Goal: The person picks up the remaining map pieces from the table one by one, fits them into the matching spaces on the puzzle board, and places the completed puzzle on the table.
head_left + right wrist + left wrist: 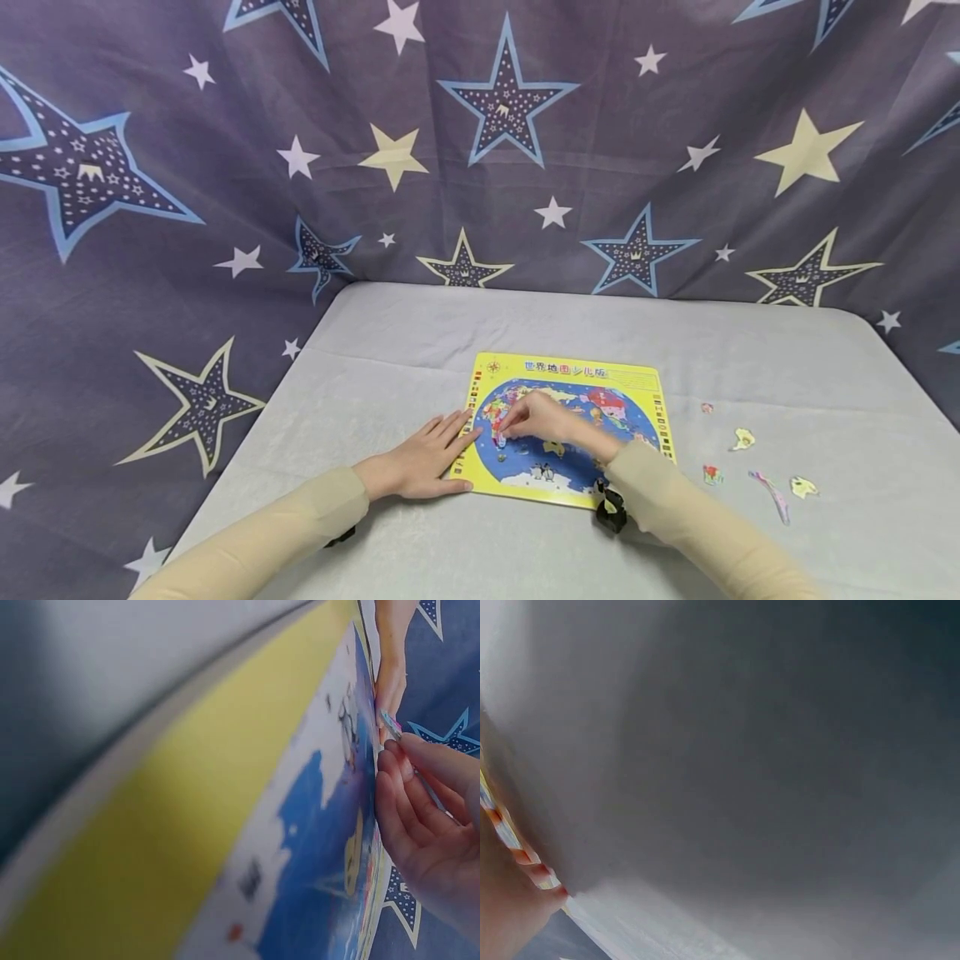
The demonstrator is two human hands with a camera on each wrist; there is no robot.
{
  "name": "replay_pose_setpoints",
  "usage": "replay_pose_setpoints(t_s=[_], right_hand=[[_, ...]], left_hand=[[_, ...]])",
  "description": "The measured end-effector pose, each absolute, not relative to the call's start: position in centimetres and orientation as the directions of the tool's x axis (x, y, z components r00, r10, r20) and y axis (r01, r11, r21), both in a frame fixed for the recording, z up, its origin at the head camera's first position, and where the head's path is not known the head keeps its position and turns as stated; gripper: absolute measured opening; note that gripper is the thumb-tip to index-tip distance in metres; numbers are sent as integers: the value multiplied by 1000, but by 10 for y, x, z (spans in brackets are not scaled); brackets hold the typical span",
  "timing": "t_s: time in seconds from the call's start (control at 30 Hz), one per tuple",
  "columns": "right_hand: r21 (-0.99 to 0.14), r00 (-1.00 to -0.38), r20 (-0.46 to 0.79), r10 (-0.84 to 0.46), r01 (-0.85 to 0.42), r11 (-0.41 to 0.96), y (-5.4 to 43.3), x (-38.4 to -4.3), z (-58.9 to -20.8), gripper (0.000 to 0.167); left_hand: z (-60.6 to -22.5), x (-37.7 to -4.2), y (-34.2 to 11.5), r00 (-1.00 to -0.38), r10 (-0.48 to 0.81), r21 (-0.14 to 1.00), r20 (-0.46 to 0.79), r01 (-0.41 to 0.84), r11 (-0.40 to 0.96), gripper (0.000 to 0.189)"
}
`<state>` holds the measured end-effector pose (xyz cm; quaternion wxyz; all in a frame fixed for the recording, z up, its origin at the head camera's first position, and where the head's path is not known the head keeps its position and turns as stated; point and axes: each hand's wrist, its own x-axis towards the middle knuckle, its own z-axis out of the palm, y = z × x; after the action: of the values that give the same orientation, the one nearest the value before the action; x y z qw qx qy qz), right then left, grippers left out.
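Observation:
A world map puzzle board (483, 479) with a yellow border and blue oceans lies on the table. My right hand (542, 416) is over its left part, by the South America area. In the right wrist view, the thumb and fingers of that hand (435, 802) pinch a small colourful puzzle piece (391, 724). My left hand (420, 461) rests with its fingers spread at the board's left edge, fingertips on the border. Only a side of the left hand (510, 911) shows in the left wrist view. The pinched piece is mostly hidden in the head view.
Several loose puzzle pieces lie right of the board: a pink one (707, 407), a cream one (743, 439), a red and green one (712, 475), a long purple one (772, 497). Behind the grey-covered table (405, 333) hangs a star-patterned curtain (480, 200).

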<state>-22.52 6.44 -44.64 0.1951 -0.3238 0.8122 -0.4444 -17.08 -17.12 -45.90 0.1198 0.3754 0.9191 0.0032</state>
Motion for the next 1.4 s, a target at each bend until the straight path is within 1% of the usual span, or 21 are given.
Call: replay_pose_setpoints(t_s=[0.33,0.53,0.77,1.0,1.2,1.4], right_hand=[[-817,-705,-12,-709,-401,414,59,-221,-445,9],[-807,-710,0,-704,-416,420,57,-220,-446,9],[-772,-713,31,-700,-462,437,55,-217,-446,7],[-756,-727,28,-686,-465,461,53,-215,-448,5],[-756,-715,49,-697,-482,442,53,-215,-450,5],[-734,-717,47,-696,-497,463,53,-213,-450,5]], left_hand=[[-457,-170,-170,-694,680,93,-234,681,727,79],[-458,-170,-171,-695,679,92,-234,680,728,79],[-458,-170,-170,-694,681,101,-233,679,727,79],[-458,-171,-170,-695,681,100,-232,679,727,79],[-460,-171,-171,-695,678,90,-240,679,728,80],[-459,-171,-171,-694,680,91,-235,681,727,80]])
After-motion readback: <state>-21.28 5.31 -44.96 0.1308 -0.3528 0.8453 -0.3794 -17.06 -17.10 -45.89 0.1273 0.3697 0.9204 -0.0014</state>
